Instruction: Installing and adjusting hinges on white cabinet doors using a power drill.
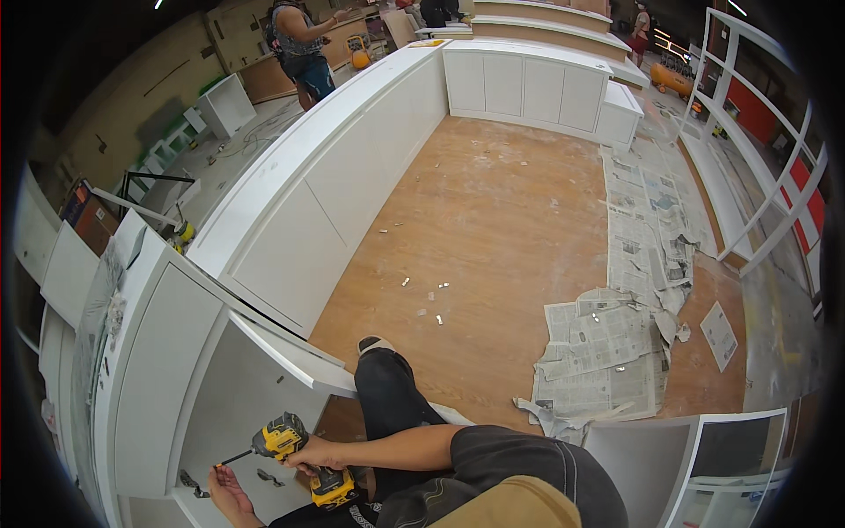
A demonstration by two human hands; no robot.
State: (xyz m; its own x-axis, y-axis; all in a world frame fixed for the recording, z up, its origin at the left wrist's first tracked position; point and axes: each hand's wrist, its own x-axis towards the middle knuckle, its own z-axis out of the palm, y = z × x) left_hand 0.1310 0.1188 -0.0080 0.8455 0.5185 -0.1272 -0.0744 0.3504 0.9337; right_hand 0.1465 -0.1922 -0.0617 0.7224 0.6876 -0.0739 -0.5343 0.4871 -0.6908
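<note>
OK, my right hand (315, 456) wraps the grip of a chunky yellow-and-black plastic power drill (283, 436), held at the open, smooth white cabinet (238, 387). Left hand (231, 495) curls at its slim dark bit (236, 458); can't tell if pinching. Beyond: wood-grain floor (475, 229), crumpled newspaper (607, 352).

Yellow-and-black cordless power driver (282, 436) was tilted before open white box-shaped cabinet (233, 387), battery pack (333, 487) toward lower right. Long slim dark bit (237, 458) pointed lower left, small orange piece (218, 467) at tip.
</note>
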